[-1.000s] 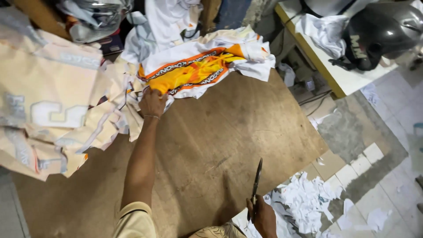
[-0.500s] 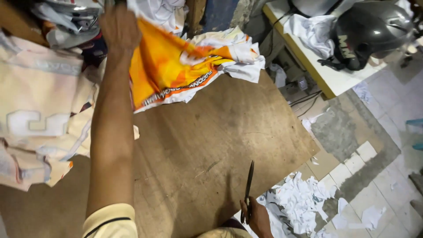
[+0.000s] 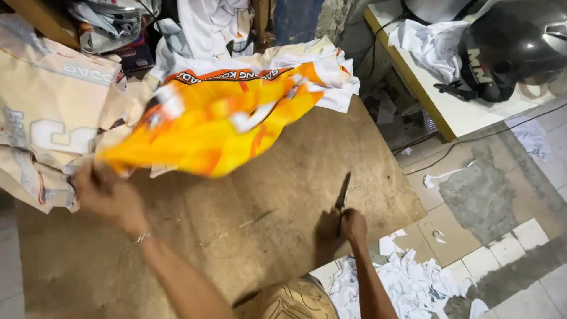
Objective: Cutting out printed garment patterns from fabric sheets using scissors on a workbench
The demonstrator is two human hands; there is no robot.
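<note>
Left hand (image 3: 109, 198) grips orange cloth (image 3: 218, 127); right hand (image 3: 353, 227) holds scissors (image 3: 342, 194)

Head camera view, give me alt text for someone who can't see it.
A person's left hand pulls a blurred orange and yellow printed cloth across a wooden table, while the right hand holds scissors point up. White scraps litter the floor.

Cloth: orange-and-yellow printed fabric (image 3: 218, 127), blurred, lifted off the wooden table and stretched from the pile at the back toward the near left, its near corner gripped in the left hand
Scissors: dark, slim pair (image 3: 342, 195), blades closed, pointing away, upright over the table's near right edge, held in the right hand
</note>
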